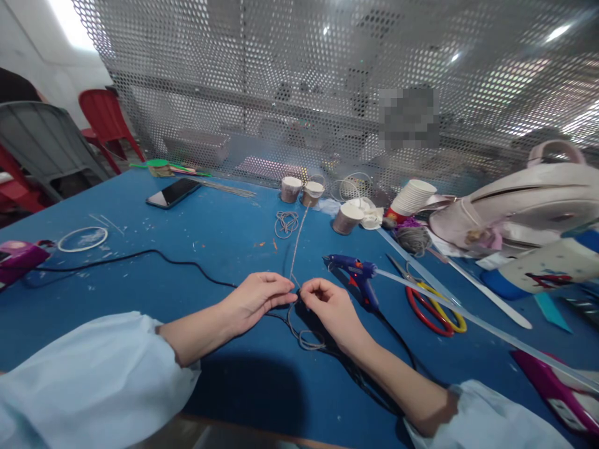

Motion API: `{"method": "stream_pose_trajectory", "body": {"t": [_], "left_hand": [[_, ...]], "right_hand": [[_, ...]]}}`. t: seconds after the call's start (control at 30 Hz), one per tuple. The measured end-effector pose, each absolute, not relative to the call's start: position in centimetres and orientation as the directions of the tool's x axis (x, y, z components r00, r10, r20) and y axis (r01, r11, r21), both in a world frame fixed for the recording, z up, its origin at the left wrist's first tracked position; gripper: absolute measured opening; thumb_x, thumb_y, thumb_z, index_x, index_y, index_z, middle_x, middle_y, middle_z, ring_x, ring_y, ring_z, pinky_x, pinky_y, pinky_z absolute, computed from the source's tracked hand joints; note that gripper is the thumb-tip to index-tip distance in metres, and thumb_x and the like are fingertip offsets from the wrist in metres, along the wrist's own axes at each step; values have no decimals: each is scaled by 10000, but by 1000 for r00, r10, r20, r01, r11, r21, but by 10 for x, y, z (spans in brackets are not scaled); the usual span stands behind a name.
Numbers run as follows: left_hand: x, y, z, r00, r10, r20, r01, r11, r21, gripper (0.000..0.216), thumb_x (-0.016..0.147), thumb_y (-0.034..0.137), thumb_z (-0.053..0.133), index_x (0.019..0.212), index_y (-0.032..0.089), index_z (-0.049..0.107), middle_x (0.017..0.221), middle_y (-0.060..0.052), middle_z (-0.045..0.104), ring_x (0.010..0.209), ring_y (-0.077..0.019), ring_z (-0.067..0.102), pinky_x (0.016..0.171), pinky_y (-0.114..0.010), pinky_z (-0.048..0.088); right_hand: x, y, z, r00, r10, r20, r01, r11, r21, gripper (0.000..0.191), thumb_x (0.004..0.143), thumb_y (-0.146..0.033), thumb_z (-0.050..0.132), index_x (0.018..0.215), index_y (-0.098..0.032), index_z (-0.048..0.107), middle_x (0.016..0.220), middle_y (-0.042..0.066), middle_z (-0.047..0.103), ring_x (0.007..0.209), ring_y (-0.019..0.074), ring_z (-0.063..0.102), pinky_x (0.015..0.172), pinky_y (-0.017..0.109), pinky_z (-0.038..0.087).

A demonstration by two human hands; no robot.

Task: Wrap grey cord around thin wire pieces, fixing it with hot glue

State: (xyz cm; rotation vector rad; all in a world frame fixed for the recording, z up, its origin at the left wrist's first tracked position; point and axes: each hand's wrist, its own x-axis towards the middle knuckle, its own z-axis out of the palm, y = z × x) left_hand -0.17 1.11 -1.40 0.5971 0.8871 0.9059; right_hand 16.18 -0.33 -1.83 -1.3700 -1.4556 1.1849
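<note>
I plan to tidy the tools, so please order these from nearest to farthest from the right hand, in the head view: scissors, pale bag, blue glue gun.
1. Blue glue gun: just right of the right hand, slightly beyond it.
2. Scissors: farther right, past the glue gun.
3. Pale bag: farthest, toward the back right.

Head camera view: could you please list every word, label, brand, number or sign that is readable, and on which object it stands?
No text can be read.
Blue glue gun: small marks on its body, too small to read.
White container with blue ends: dark red print, too blurred to tell whether it is lettering.
</note>
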Motion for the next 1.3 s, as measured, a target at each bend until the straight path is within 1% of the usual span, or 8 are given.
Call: {"method": "stream_pose_trajectory", "body": {"t": [0.2,0.37,0.57,0.83,1.0,1.3], "left_hand": [[-1,11,-15,292,864,-410,-411,501,762,124,591,60,756,572,92,638,689,-37,645,641,-106,647,767,-244,526],[-1,12,-18,293,867,-403,-409,495,767,159,561,71,781,566,92,624,675,-31,639,627,-108,647,770,-262,530],[0,11,-18,299,864,-404,-412,499,762,177,549,73,787,560,97,612,635,-19,631,605,-98,636,752,-254,531],[0,11,-18,299,873,-386,-408,482,775,182,552,83,787,561,100,606,616,-16,631,605,-94,629,761,-257,527],[0,10,-16,285,870,-401,-396,488,778,180,562,71,776,552,102,600,602,-15,630,591,-97,631,746,-257,530],[0,10,-12,288,877,-385,-370,473,800,149,609,87,752,598,103,604,624,-2,617,598,-100,647,701,-214,524]], "right_hand": [[163,-3,-22,-106,993,-45,255,-16,-967,114,699,-288,599,681,-177,579,607,-25,536,556,109,457,541,238,368],[163,-4,-22,-99,994,-43,261,-16,-965,120,702,-297,600,680,-181,583,601,-26,539,551,110,459,533,237,368],[163,-4,-21,-109,993,-39,265,-9,-964,111,712,-287,597,693,-178,589,610,-30,537,555,106,454,540,236,365],[163,-3,-21,-111,993,-42,273,-10,-962,108,707,-282,595,687,-177,589,618,-24,551,562,108,467,547,235,377],[163,-3,-21,-114,993,-38,274,-6,-962,107,708,-282,597,690,-177,589,609,-21,545,562,112,464,544,236,378],[164,-3,-21,-96,995,-39,253,-14,-967,120,720,-292,599,696,-175,588,610,-25,532,562,110,454,551,243,364]]}}
